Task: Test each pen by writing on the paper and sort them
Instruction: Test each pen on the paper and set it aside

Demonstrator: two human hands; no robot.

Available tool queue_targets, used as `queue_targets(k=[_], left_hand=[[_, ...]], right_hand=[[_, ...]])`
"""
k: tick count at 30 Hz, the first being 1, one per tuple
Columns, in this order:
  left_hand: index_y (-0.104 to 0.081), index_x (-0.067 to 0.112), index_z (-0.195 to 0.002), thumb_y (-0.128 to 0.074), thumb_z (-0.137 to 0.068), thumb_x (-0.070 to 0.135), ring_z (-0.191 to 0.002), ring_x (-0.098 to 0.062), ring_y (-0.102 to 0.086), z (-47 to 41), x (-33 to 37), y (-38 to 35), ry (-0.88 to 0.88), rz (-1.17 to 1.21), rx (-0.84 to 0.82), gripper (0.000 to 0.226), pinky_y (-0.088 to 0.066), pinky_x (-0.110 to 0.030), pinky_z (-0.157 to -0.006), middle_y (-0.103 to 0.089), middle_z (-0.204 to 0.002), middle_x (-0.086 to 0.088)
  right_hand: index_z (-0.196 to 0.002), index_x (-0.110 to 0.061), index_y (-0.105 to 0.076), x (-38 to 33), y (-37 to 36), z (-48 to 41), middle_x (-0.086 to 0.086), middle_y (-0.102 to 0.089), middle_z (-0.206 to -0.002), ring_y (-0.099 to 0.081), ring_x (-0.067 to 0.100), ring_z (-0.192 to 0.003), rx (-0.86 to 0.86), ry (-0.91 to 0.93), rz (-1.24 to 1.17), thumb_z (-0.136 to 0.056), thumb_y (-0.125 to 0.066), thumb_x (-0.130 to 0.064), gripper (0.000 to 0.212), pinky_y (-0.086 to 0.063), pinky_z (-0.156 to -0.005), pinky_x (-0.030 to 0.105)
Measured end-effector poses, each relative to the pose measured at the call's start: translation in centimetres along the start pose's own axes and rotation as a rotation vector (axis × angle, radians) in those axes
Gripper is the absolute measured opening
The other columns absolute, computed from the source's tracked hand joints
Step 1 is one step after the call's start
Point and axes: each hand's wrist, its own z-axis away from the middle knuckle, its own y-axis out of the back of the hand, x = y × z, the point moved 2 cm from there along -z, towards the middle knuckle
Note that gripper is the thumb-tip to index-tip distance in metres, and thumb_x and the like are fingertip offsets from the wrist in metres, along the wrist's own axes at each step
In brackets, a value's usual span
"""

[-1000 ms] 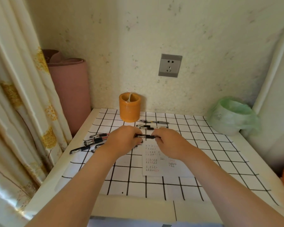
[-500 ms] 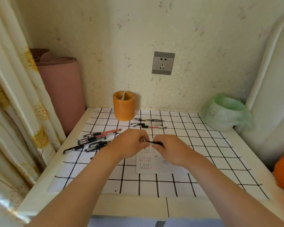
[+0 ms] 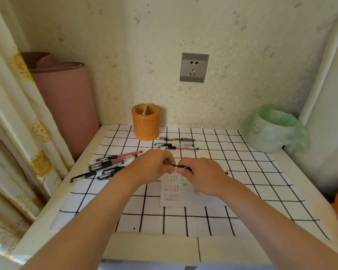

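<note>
Hands closing in: the gap between them shrinks over the last second, and less of the pen shows.
Left hand point(image 3: 150, 166) and right hand point(image 3: 203, 176) both pinch the black pen point(image 3: 181, 167), held level over the top edge of the paper point(image 3: 176, 201); only a short stretch shows between them. Probably cap going on or off, can't tell which. Pile of pens point(image 3: 109, 164) lies left, three pens point(image 3: 176, 145) sit behind, by the orange holder point(image 3: 145, 121). Sorting looks far from done.
</note>
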Motion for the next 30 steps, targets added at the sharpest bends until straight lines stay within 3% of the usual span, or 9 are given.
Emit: queue_targets(k=[3,5,8,12,17,21,24,30], left_hand=[[-0.064,0.03,-0.096,-0.067,-0.089,0.03,-0.086,-0.005,-0.06,0.0,-0.6,0.1,0.046,-0.146,0.022,0.007,-0.051,-0.026,-0.076,-0.066,-0.093,0.013],[-0.064,0.03,-0.098,-0.067,-0.089,0.031,-0.091,-0.007,-0.059,0.0,-1.2,0.2,0.09,-0.199,0.027,0.009,-0.052,-0.029,-0.08,-0.065,-0.097,0.013],[-0.064,0.031,-0.096,-0.068,-0.087,0.031,-0.091,-0.006,-0.058,0.0,-1.6,0.1,0.114,-0.215,0.006,0.01,-0.049,-0.024,-0.076,-0.064,-0.098,0.014],[-0.063,0.033,-0.095,-0.068,-0.087,0.03,-0.092,-0.007,-0.058,-0.2,-1.1,-0.8,0.099,-0.211,-0.053,0.01,-0.051,-0.026,-0.079,-0.062,-0.098,0.015],[-0.061,0.031,-0.102,-0.061,-0.089,0.028,-0.093,-0.01,-0.056,-0.2,-1.0,-1.7,0.113,-0.304,-0.122,0.013,-0.048,-0.024,-0.077,-0.06,-0.101,0.013],[-0.063,0.031,-0.104,-0.064,-0.086,0.031,-0.091,-0.01,-0.057,-0.4,-0.8,-1.8,0.08,-0.306,-0.122,0.018,-0.051,-0.026,-0.077,-0.06,-0.101,0.011],[-0.064,0.03,-0.111,-0.07,-0.082,0.037,-0.094,-0.01,-0.056,-0.5,-0.4,-2.0,0.048,-0.25,-0.149,0.03,-0.052,-0.029,-0.08,-0.058,-0.104,0.009],[-0.064,0.029,-0.109,-0.074,-0.08,0.042,-0.094,-0.01,-0.056,-0.7,-0.3,-2.5,0.05,-0.22,-0.151,0.033,-0.05,-0.028,-0.08,-0.057,-0.103,0.009]], right_hand=[[-0.131,-0.033,-0.041,0.6,-0.1,0.1,0.0,-0.066,-0.086,-0.055,0.015,-0.069,-0.101,-0.061,-0.149,-0.104,-0.04,-0.038,0.027,-0.046,-0.064,0.034],[-0.12,-0.038,-0.036,1.4,0.1,0.4,0.011,-0.065,-0.085,-0.053,0.019,-0.062,-0.114,-0.096,-0.307,-0.104,-0.039,-0.02,0.024,-0.048,-0.059,0.036],[-0.102,-0.028,-0.055,2.1,0.7,0.5,0.008,-0.066,-0.09,-0.058,0.018,-0.061,-0.028,-0.22,-0.615,-0.101,-0.042,-0.007,0.025,-0.051,-0.052,0.032],[-0.107,-0.01,-0.07,2.1,0.9,0.6,0.017,-0.071,-0.089,-0.066,0.027,-0.063,-0.011,-0.397,-1.091,-0.096,-0.04,0.005,0.035,-0.057,-0.061,0.041],[-0.106,-0.01,-0.064,2.6,0.6,1.3,0.009,-0.07,-0.08,-0.066,0.026,-0.059,-0.013,-0.415,-1.1,-0.09,-0.051,0.014,0.032,-0.057,-0.058,0.038],[-0.104,-0.01,-0.056,2.4,-0.1,1.6,0.014,-0.069,-0.082,-0.063,0.032,-0.057,-0.017,-0.405,-1.176,-0.1,-0.052,-0.008,0.006,-0.051,-0.05,0.034],[-0.104,-0.01,-0.05,2.2,-0.6,1.6,0.015,-0.07,-0.078,-0.06,0.032,-0.053,-0.014,-0.405,-1.155,-0.105,-0.045,-0.022,0.013,-0.043,-0.045,0.03],[-0.099,-0.008,-0.054,2.1,-1.2,1.8,0.016,-0.075,-0.08,-0.063,0.031,-0.054,-0.017,-0.42,-1.073,-0.09,-0.053,0.001,0.012,-0.034,-0.043,0.027]])
